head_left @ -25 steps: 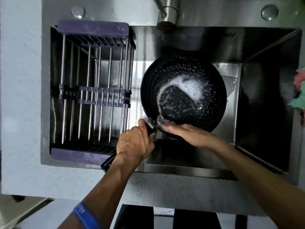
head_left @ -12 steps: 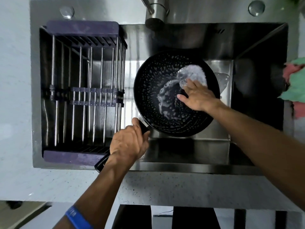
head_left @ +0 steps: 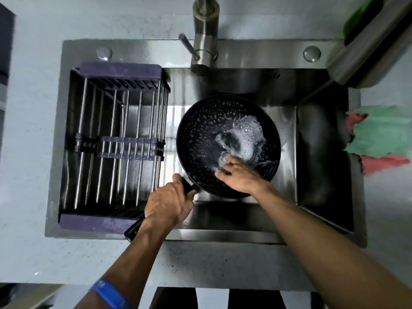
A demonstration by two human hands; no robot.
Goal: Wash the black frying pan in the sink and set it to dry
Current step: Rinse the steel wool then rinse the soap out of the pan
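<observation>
We are holding the black frying pan (head_left: 205, 139) over the basin of the steel sink (head_left: 245, 219), right of the middle, its inside dotted with suds and a white swirl of foam (head_left: 243, 139) sitting toward its right half. Our left hand (head_left: 168, 204) is gripping the pan's black handle (head_left: 188, 186) — fingers wrapped fully around it, the handle's end sticking out below the wrist over the sink's front rim. Our right hand (head_left: 239, 175) is lying inside the pan at its near edge, fingers bent down onto a foamy scrubbing pad (head_left: 224, 160); the pad is blurred, and we cannot tell how tightly the fingers are closing on it. A blue band (head_left: 108, 293) is sitting on our left wrist. To the left, a purple-ended drying rack (head_left: 116, 139) with steel bars is spanning the basin, just beside the pan. The faucet (head_left: 204, 36) is standing behind the pan — a green and red cloth (head_left: 383, 134) is lying on the counter at the right.
</observation>
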